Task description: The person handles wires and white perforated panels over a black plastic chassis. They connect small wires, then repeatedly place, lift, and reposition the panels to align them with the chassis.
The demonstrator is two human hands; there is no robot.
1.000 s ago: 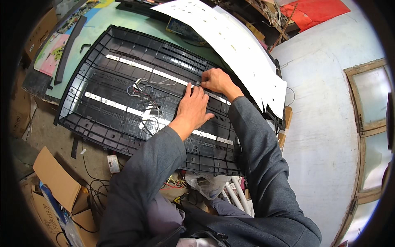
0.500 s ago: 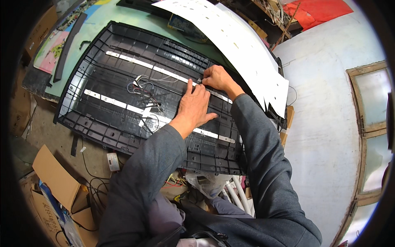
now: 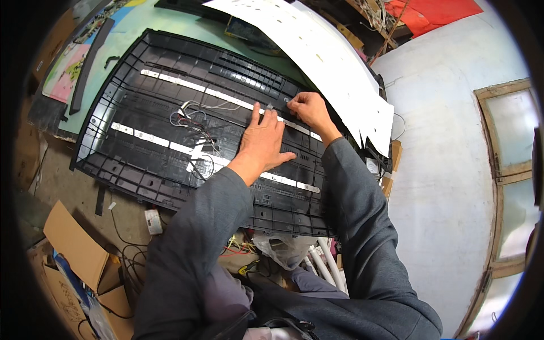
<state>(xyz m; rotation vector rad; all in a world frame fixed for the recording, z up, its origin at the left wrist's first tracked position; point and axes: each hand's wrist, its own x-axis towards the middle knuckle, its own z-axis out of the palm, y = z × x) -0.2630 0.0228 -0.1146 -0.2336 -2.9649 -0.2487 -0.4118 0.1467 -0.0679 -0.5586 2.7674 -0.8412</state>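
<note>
Left hand (image 3: pixel 262 141) spread flat, palm down, thumb out to the side, fingertips at the upper white strip (image 3: pixel 212 92); right hand (image 3: pixel 310 112) narrow, fingertips bunched just beyond the strip, cannot tell whether anything sits between them. Strip lies in the black cover (image 3: pixel 124 178), long axis slanting from beyond and left of the left hand toward the right wrist, left fingers nearer. Lower white strip (image 3: pixel 170 145) roughly parallel, passing beneath the left wrist; loose wires (image 3: pixel 192 122) left of that hand.
</note>
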